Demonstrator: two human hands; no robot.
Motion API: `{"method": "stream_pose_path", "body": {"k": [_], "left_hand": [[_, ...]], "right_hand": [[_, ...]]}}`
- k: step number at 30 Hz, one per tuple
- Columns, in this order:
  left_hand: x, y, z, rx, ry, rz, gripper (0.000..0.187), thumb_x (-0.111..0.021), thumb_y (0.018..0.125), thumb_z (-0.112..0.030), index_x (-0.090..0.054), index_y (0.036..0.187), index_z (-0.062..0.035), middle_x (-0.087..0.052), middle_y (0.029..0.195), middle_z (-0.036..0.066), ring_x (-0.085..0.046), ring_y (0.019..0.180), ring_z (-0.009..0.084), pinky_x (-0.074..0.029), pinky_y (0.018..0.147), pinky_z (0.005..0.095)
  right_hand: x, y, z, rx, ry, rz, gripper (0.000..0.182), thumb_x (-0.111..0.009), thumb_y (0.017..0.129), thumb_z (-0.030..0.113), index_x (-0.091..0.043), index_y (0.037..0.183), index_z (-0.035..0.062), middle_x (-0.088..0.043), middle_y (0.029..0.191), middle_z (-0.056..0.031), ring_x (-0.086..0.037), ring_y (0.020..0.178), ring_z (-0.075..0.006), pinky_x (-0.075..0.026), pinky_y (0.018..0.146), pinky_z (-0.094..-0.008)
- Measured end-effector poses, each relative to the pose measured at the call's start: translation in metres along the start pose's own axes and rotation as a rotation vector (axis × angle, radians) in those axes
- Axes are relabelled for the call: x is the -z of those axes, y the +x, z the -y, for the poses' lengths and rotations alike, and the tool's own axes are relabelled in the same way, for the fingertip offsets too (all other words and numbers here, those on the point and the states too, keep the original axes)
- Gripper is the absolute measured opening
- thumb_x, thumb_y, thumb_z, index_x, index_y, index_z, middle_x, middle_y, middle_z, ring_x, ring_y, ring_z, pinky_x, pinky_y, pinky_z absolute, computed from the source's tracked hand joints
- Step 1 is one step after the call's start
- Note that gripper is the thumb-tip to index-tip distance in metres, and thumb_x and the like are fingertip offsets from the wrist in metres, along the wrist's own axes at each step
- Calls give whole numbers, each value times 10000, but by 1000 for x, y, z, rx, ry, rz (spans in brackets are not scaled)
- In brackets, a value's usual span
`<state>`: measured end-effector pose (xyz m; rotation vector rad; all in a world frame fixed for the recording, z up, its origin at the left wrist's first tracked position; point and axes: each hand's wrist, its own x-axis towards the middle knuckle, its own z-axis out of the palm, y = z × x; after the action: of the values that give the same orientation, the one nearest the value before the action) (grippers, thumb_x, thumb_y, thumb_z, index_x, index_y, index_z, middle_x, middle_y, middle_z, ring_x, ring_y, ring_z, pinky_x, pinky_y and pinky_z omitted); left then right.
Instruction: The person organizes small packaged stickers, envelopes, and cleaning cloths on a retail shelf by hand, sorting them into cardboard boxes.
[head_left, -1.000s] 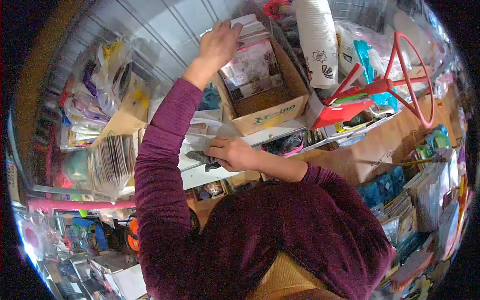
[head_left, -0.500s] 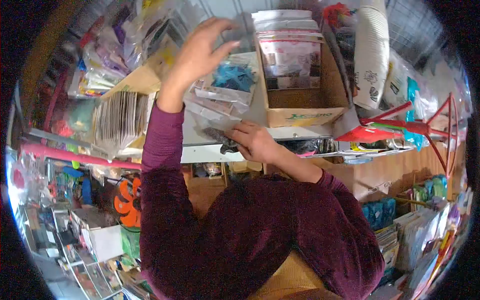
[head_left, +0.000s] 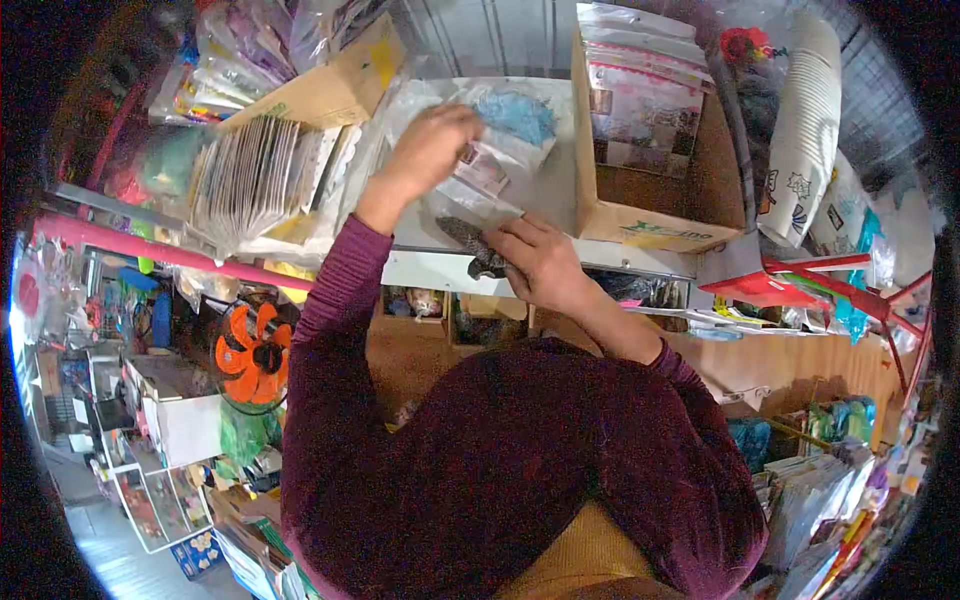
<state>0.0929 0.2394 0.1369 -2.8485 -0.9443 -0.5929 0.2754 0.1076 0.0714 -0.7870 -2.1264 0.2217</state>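
My left hand (head_left: pixel 425 155) is over the white table with its fingers curled, closed at the upper edge of a clear plastic bag (head_left: pixel 480 190). A small printed card shows in or under the bag. My right hand (head_left: pixel 540 260) is at the table's front edge, its fingers closed on a dark speckled piece (head_left: pixel 487 265) by the bag's lower end. What exactly this piece is, I cannot make out. Behind the hands lies a plastic packet with light blue contents (head_left: pixel 515 118).
A cardboard box (head_left: pixel 660 222) with packaged cards stands at right, beside stacked paper cups (head_left: pixel 805 130). At left are a row of upright cards (head_left: pixel 255 180) and a box of bagged goods (head_left: pixel 320 90). A fan with orange blades (head_left: pixel 250 352) is lower left; a red frame (head_left: pixel 850 280) is at right.
My left hand has come down from above the table to the plastic bag, its fingers now curled. My right hand keeps its hold on the dark piece. The view has shifted.
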Motion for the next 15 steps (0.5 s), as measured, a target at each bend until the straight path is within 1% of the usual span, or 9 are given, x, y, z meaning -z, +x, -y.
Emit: {"method": "stream_pose_path", "body": {"k": [2,4,7,9,10,11,13,14,15], "left_hand": [[14,3,11,-32,12,-100,113,-541,691,5,-572,798,-13,-576,821,125,-562,857,321,-457,744,390],[23,-2,14,-26,21,-99,107,-539,698,-1,-574,798,-16,-580,830,127,-563,857,320,-456,748,389],[21,-19,17,1,47,-98,97,-541,712,-13,-580,800,-19,-595,864,125,-567,872,315,-455,761,388],[23,-28,18,-13,83,127,118,-539,716,-13,-593,821,-25,-607,897,117,-567,905,319,-454,783,385],[23,-34,14,36,47,118,171,-529,719,2,-601,872,-26,-608,942,118,-564,938,317,-453,798,387],[25,-38,11,30,51,117,171,-529,719,2,-601,872,-26,-608,942,118,-564,938,317,-453,798,387],[27,-46,4,50,56,98,268,-510,720,30,-593,967,-37,-593,999,129,-550,984,309,-448,821,387],[28,-49,4,77,39,162,357,-499,714,50,-566,1049,-53,-562,1071,125,-517,1047,300,-428,863,387],[28,-51,3,80,37,161,357,-499,714,50,-566,1049,-53,-562,1071,125,-517,1047,300,-428,863,387]], "right_hand": [[-3,-2,-2,3,-11,-2,377,-640,612,60,-579,984,40,-569,919,-129,-561,850,-327,-483,761,-395],[-5,-5,-4,1,16,-9,499,-621,577,20,-554,1071,43,-550,932,-151,-546,865,-355,-471,784,-428],[-2,-3,-1,-22,25,28,500,-613,577,23,-554,1072,42,-553,938,-152,-545,861,-358,-471,788,-428],[-2,-3,-1,-30,31,34,503,-611,574,24,-555,1073,42,-553,938,-152,-544,855,-357,-471,782,-429],[-2,-3,-1,-43,35,43,505,-610,571,25,-555,1073,42,-553,939,-152,-542,848,-357,-471,776,-429],[-2,-3,-2,-42,31,37,505,-610,571,25,-555,1073,42,-553,939,-152,-542,848,-357,-471,776,-429],[-5,-5,-2,-36,-24,31,436,-628,635,65,-545,1064,60,-562,977,-127,-560,902,-330,-453,861,-426],[-4,-4,-2,-35,-25,33,436,-628,635,65,-545,1064,60,-562,977,-127,-560,902,-330,-453,861,-426],[-2,-3,-1,-36,-16,44,435,-627,636,63,-546,1063,59,-564,977,-130,-561,905,-331,-453,860,-426]]}}
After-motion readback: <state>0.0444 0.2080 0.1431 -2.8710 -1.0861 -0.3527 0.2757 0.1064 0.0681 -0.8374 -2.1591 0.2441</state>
